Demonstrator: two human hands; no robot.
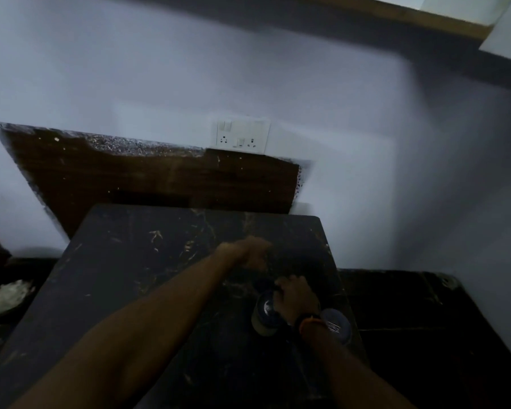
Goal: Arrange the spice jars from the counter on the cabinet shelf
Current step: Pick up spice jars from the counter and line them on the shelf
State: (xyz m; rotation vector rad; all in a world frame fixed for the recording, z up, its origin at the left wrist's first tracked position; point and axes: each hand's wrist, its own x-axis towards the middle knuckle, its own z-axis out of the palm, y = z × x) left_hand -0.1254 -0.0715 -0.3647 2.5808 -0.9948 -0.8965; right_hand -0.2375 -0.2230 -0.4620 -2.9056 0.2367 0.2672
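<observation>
The view is dim and blurred. On the dark marble counter (130, 276) my right hand (295, 298) grips a spice jar (263, 314) with a dark lid and pale contents. A second jar with a bluish lid (337, 323) stands just right of my right wrist. My left hand (248, 255) reaches across the counter a little beyond the held jar; it is smeared by motion, and I cannot make out whether it holds anything. The cabinet's wooden underside (396, 16) and a white door (508, 28) show at the top right; the shelf itself is out of view.
A white socket plate (242, 137) sits on the pale wall above a dark brown board (160, 178) behind the counter. A dark bowl with white stuff (9, 293) lies at the far left. A lower dark surface (410, 305) extends to the right.
</observation>
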